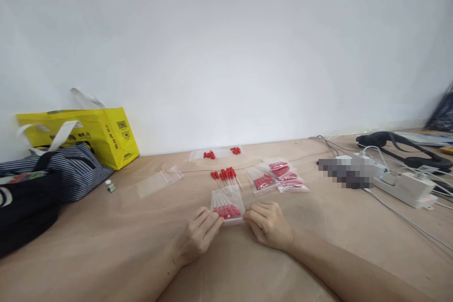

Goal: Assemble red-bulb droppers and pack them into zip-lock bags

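Observation:
A clear zip bag (228, 199) lies flat in front of me, with several red-tipped sticks inside and their tips toward its zip edge. My left hand (202, 229) pinches the left end of that edge, and my right hand (268, 222) has its fingers closed on the right end. Just beyond the bag lie several loose red-tipped sticks (226, 174) with pale shafts. To their right, several filled zip bags (279, 177) overlap in a pile. Flat clear bags (161, 182) with nothing visible inside rest at the left.
Near the wall lies another clear bag (221, 153) with red-tipped pieces. A small glass bottle (110, 186), a yellow bag (120, 137), a striped bag (87, 167) and a black bag (28, 212) stand left. A power strip (406, 188), cables and a headset (399, 144) lie right.

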### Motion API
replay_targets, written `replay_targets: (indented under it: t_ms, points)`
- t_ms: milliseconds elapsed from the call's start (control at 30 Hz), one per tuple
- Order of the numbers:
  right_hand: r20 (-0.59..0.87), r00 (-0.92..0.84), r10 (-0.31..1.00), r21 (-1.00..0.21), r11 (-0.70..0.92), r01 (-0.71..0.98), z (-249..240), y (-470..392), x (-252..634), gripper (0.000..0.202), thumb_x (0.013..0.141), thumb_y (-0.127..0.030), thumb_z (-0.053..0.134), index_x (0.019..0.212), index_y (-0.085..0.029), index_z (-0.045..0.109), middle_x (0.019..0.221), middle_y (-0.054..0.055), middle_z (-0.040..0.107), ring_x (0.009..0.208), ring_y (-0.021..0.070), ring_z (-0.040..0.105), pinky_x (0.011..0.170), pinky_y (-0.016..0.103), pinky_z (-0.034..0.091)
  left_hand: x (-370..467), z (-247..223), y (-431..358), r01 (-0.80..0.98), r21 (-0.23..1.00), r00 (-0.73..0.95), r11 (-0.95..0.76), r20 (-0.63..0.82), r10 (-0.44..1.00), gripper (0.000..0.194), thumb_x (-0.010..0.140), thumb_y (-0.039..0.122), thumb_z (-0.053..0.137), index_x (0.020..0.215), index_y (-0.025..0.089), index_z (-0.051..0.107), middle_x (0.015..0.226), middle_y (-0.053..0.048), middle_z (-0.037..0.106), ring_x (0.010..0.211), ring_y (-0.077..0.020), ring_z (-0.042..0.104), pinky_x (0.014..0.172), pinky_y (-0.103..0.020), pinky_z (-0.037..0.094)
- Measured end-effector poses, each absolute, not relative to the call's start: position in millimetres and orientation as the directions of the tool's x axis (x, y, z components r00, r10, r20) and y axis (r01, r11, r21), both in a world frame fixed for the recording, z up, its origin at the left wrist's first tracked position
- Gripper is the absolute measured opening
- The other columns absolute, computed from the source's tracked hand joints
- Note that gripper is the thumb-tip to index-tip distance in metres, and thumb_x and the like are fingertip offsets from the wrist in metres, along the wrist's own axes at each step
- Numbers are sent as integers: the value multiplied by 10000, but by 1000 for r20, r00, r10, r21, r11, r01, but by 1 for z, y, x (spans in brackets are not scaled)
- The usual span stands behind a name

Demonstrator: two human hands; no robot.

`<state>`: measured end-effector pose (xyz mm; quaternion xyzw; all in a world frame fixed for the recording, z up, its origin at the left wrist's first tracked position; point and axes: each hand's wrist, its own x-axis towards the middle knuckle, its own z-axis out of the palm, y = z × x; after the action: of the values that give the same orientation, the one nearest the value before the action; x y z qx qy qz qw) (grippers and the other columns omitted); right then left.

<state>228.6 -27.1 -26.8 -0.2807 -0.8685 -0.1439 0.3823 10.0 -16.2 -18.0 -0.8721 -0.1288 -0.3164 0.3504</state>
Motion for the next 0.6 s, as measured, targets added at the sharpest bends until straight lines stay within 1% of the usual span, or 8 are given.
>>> replay_targets:
  t_ms: [133, 233, 300, 333, 400, 467, 533, 600]
  points:
    - [745, -542, 389, 21, 798, 602, -30, -26, 232, 205, 806, -137, 353, 718, -180, 533, 599, 12, 549, 523, 108, 475, 498, 237, 299, 1, -16, -19, 482, -501, 764, -719, 642, 64, 178, 834, 39, 385, 805, 119, 542, 631, -32, 576, 587, -140, 536, 589, -308, 431]
    - [743, -527, 412, -10, 795, 607, -32, -26, 235, 192, 808, -137, 359, 719, -180, 524, 602, 11, 547, 537, 108, 483, 503, 229, 305, -3, -14, -22, 501, -464, 743, -730, 664, 88, 183, 851, 59, 381, 777, 120, 538, 629, -36, 577, 597, -147, 541, 601, -306, 430]
    - [724, -520, 453, -63, 794, 604, -32, -27, 237, 178, 810, -134, 357, 737, -182, 513, 631, 14, 555, 561, 110, 495, 508, 222, 314, -4, -12, -25, 507, -427, 726, -749, 679, 105, 196, 860, 78, 378, 752, 129, 532, 618, -28, 574, 580, -140, 537, 600, -296, 433]
    - [706, -514, 487, -115, 795, 596, -32, -28, 237, 166, 812, -133, 357, 752, -184, 503, 658, 16, 560, 586, 113, 505, 515, 218, 326, -4, -11, -27, 510, -394, 716, -765, 688, 123, 199, 864, 90, 380, 740, 136, 529, 614, -23, 573, 571, -134, 535, 595, -284, 436]
    - [662, -495, 563, -268, 794, 545, -29, -30, 238, 118, 813, -137, 371, 792, -188, 475, 724, 20, 564, 646, 117, 521, 543, 209, 364, -3, -9, -31, 514, -298, 685, -805, 708, 175, 198, 869, 115, 382, 733, 149, 522, 623, -16, 580, 564, -122, 542, 575, -248, 443]
    - [616, -487, 619, -422, 781, 460, -25, -31, 238, 65, 805, -146, 412, 832, -191, 451, 804, 34, 561, 712, 121, 528, 594, 214, 409, -2, -7, -36, 491, -190, 672, -850, 704, 230, 195, 874, 126, 361, 771, 156, 524, 684, -26, 608, 609, -116, 574, 567, -207, 453]
    - [579, -528, 622, -495, 782, 379, -21, -33, 237, 65, 796, -139, 437, 830, -193, 451, 864, 49, 554, 774, 126, 532, 659, 229, 435, 0, -6, -40, 446, -55, 667, -894, 686, 290, 191, 873, 147, 340, 812, 163, 521, 752, -40, 623, 673, -120, 602, 579, -190, 467]
    - [555, -583, 593, -501, 798, 335, -20, -34, 236, 83, 795, -117, 431, 784, -194, 462, 894, 54, 552, 818, 127, 535, 703, 238, 440, 1, -7, -42, 419, 149, 623, -896, 671, 403, 169, 865, 214, 348, 845, 167, 509, 823, -58, 622, 684, -132, 612, 572, -202, 484]
